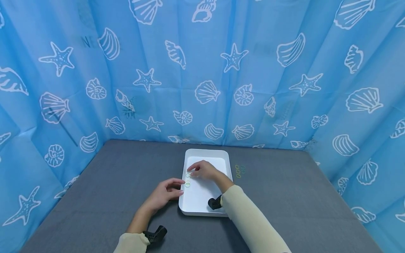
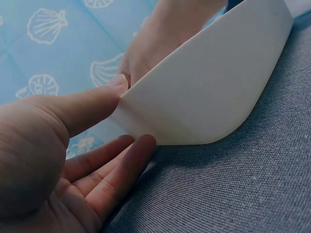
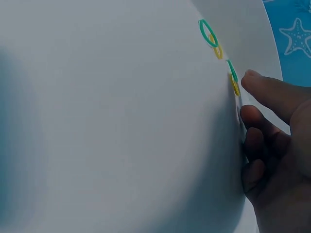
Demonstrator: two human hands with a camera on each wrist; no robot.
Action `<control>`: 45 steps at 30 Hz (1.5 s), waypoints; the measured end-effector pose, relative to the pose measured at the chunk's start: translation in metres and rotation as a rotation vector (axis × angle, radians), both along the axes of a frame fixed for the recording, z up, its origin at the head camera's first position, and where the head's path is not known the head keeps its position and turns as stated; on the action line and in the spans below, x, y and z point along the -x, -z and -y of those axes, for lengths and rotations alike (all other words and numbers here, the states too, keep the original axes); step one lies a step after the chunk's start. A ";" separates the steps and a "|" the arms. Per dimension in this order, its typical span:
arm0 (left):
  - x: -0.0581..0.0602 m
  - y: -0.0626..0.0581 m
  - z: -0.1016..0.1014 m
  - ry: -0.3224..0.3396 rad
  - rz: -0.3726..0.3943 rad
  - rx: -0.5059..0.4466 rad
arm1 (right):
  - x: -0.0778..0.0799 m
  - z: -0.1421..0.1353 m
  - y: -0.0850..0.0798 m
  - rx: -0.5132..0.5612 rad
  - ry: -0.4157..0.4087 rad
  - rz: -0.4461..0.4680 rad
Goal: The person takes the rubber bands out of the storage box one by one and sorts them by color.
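A white rectangular tray [image 1: 202,205] stands on the grey cloth. My left hand [image 1: 164,192] is at its left side. In the left wrist view the thumb [image 2: 99,99] touches the tray's rim and the fingertips rest low against its outer wall. Over the tray's left inner side is my right hand [image 1: 205,170], thumb and fingers apart and loosely bent, with nothing visible between them. Beside its thumb lie a thin green ring [image 3: 232,70] and a yellow ring [image 3: 235,87]. Another green ring [image 3: 208,33] overlaps a yellow ring [image 3: 218,51] along the same wall.
On the cloth right of the tray, several thin yellow rings [image 1: 238,171] lie in a column beside green rings [image 1: 243,169]. A blue curtain [image 1: 221,70] with white shells and starfish hangs around the table [image 1: 284,196]. Each wrist carries a black camera mount [image 1: 155,234].
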State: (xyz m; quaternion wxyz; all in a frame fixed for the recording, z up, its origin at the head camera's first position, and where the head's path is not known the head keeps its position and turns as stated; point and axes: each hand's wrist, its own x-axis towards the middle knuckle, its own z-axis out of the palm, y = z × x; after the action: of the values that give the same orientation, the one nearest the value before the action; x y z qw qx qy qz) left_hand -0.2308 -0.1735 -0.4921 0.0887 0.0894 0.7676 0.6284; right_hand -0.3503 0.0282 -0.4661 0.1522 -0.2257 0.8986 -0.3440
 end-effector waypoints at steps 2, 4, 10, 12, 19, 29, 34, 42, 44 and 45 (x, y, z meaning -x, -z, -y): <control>0.000 0.000 0.000 0.000 0.000 -0.001 | -0.001 0.002 0.000 -0.012 0.001 -0.005; 0.000 0.000 0.000 0.003 -0.001 -0.002 | -0.002 0.003 0.000 -0.022 0.006 -0.009; 0.001 0.001 0.001 0.004 -0.005 0.003 | -0.006 0.009 0.000 -0.046 0.050 -0.048; 0.002 0.001 0.002 0.003 -0.008 0.006 | -0.007 0.011 -0.001 -0.057 0.070 -0.063; 0.000 -0.001 0.002 0.005 -0.009 0.006 | -0.012 0.015 -0.003 -0.073 0.110 -0.082; 0.002 0.001 0.001 0.007 0.008 0.000 | -0.012 0.014 0.000 -0.070 0.118 -0.077; 0.002 0.001 0.001 0.009 0.014 -0.004 | -0.011 0.013 0.001 -0.074 0.118 -0.086; 0.000 -0.002 0.000 0.013 0.000 -0.002 | -0.010 0.010 -0.001 -0.055 0.120 -0.073; 0.000 -0.002 0.000 0.013 -0.001 -0.002 | -0.010 0.009 -0.003 -0.039 0.122 -0.069; 0.000 -0.002 0.000 0.011 -0.002 -0.002 | -0.009 0.009 -0.004 -0.033 0.121 -0.070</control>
State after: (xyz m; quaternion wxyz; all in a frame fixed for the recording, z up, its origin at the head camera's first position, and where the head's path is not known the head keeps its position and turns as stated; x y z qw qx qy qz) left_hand -0.2304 -0.1732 -0.4900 0.0915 0.0943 0.7666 0.6285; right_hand -0.3409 0.0196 -0.4624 0.1033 -0.1804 0.9209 -0.3298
